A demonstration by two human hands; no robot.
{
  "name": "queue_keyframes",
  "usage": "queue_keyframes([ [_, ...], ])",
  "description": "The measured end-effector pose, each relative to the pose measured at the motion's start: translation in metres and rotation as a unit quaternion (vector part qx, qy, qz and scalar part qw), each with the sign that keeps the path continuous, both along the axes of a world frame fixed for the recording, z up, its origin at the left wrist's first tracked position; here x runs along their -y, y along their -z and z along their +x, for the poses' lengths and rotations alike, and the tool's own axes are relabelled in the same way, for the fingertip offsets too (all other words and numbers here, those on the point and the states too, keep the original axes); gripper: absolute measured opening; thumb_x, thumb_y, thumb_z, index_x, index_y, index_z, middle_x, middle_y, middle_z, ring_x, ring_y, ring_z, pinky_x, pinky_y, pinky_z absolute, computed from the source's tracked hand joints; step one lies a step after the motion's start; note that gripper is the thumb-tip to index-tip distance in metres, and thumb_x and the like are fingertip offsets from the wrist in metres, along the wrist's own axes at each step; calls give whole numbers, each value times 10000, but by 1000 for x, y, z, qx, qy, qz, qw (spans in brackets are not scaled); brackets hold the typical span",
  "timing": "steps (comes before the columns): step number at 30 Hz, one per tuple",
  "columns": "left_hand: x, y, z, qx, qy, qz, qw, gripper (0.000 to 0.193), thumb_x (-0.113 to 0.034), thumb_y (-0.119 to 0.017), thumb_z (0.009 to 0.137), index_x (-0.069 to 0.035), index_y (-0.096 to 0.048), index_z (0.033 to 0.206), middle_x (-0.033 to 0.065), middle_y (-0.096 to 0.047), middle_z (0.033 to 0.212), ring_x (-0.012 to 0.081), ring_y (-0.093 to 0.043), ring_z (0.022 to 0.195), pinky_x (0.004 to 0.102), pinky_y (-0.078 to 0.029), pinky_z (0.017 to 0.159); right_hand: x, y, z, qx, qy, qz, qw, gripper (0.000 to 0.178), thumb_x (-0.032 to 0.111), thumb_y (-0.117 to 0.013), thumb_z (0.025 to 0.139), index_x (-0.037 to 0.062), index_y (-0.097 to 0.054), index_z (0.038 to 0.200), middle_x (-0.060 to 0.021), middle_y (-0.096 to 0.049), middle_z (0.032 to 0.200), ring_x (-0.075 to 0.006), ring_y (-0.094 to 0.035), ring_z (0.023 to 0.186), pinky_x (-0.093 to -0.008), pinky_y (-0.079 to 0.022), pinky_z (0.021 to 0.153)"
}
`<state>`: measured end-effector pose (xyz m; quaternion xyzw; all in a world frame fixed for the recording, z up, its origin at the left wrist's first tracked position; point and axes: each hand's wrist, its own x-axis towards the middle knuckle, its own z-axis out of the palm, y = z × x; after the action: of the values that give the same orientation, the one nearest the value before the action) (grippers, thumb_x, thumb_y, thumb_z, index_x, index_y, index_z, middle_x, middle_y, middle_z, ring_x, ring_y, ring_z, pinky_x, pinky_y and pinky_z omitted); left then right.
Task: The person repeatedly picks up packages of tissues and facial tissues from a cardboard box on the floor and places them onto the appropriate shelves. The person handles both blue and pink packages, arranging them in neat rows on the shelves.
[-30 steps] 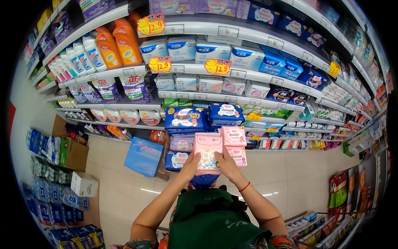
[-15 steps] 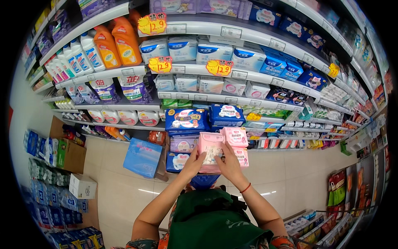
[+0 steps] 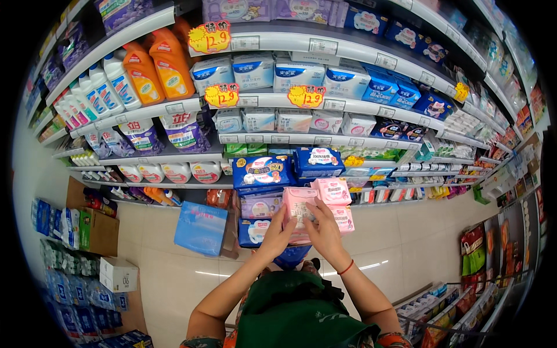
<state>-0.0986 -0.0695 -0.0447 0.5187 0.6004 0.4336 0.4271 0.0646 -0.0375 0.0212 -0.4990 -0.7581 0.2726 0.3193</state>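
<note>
A pink pack of sanitary pads [image 3: 301, 198] is between my two hands, on top of a stack of packs in front of me. My left hand [image 3: 278, 233] grips its left edge, thumb toward the front face. My right hand [image 3: 325, 230] holds the right side, its fingers lying over the front face. Right beside it are two smaller pink packs, an upper one [image 3: 334, 191] and a lower one [image 3: 343, 217]. To the left are a purple pack [image 3: 258, 207] and blue packs, one of them [image 3: 254, 232] low down. A larger blue pack [image 3: 263, 171] stands behind these. What supports the stack is mostly hidden.
Shelves [image 3: 325, 49] of paper and pad packs rise ahead, with orange cleaner bottles [image 3: 172, 64] at left. On the tiled floor stand a blue box [image 3: 201, 228], a brown carton [image 3: 98, 231] and a small white box [image 3: 118, 274]. A low rack [image 3: 447, 316] is at lower right.
The pink pack and both hands sit slightly farther right and lower in the picture. My right fingers have shifted over the pack's front. The view has moved a little.
</note>
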Motion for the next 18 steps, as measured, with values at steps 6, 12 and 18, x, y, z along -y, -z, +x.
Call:
queue_keyframes([
  [6,11,-24,-9,10,34,7,999,603,-280,-583,1006,-41,-362,1514,135,-431,1506,196,-461,1299,296,-421,969,12,-8,-14,-30,-17,-16,999,372,109,-649,898,-19,-620,1246,-247,-528,1385,-443,-466,1316,-463,-408,1080],
  [12,17,-42,-10,-10,50,24,998,538,-235,-578,1004,-38,-419,1478,128,-459,1488,222,-473,1325,329,-397,1052,14,-12,-14,-29,-20,15,999,350,106,-634,902,-7,-627,1233,-240,-558,1350,-449,-473,1308,-465,-418,1069],
  [18,14,-63,1,31,25,61,997,484,-215,-569,986,14,-489,1404,234,-518,1407,350,-488,1322,379,-367,1101,5,-32,-7,-71,-49,-28,996,344,132,-620,913,-1,-629,1230,-231,-596,1306,-416,-511,1282,-441,-437,1050],
])
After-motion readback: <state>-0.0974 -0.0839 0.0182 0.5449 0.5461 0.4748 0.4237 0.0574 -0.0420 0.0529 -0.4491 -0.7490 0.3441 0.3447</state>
